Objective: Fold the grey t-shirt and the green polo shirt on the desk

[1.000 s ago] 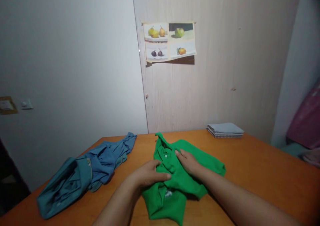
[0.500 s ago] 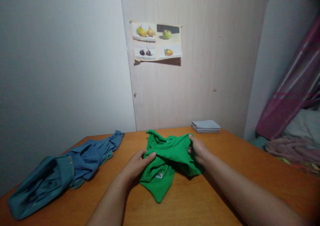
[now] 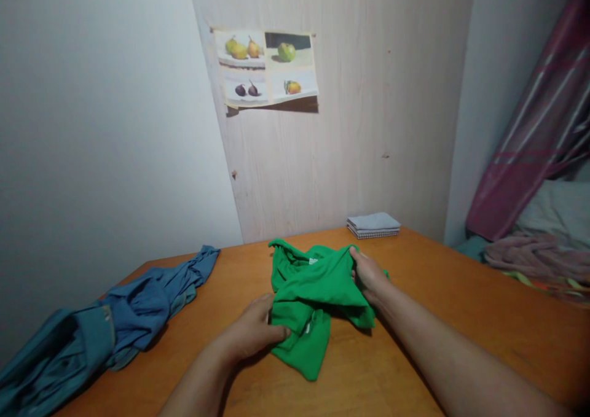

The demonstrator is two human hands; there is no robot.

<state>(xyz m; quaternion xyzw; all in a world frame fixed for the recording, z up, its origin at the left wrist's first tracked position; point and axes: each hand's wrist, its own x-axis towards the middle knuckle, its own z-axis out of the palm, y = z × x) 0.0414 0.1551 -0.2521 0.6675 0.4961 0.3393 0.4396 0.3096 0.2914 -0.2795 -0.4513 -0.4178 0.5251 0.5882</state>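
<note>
Both my hands are on the green shirt (image 3: 304, 285), which lies crumpled near the middle of the wooden table (image 3: 387, 374), straight in front of me. My left hand (image 3: 253, 328) has hold of its left side: the thumb lies over the cloth and the fingers go behind the edge, partly hidden, so I cannot tell how firmly they press. My right hand (image 3: 369, 276) is closed on the shirt's far right part, pinching the cloth with the thumb uppermost; most of those fingers are out of sight behind my thumb and the fabric. Between my hands the shirt is bunched in loose folds. A small white label (image 3: 313, 261) shows at its far side, and one corner of the cloth points toward me on the near side.

On the left of the table, well apart from the shirt, blue clothes (image 3: 138, 306) lie in a long, rumpled heap running from the near left toward the far edge. At the far edge, right of the middle, sits a neatly folded cloth (image 3: 374, 223). Beyond the table, a fruit poster (image 3: 267, 70) hangs on the pale panel (image 3: 341, 153). On the far right are a pink curtain (image 3: 516, 153) and piled fabric (image 3: 530, 254).
</note>
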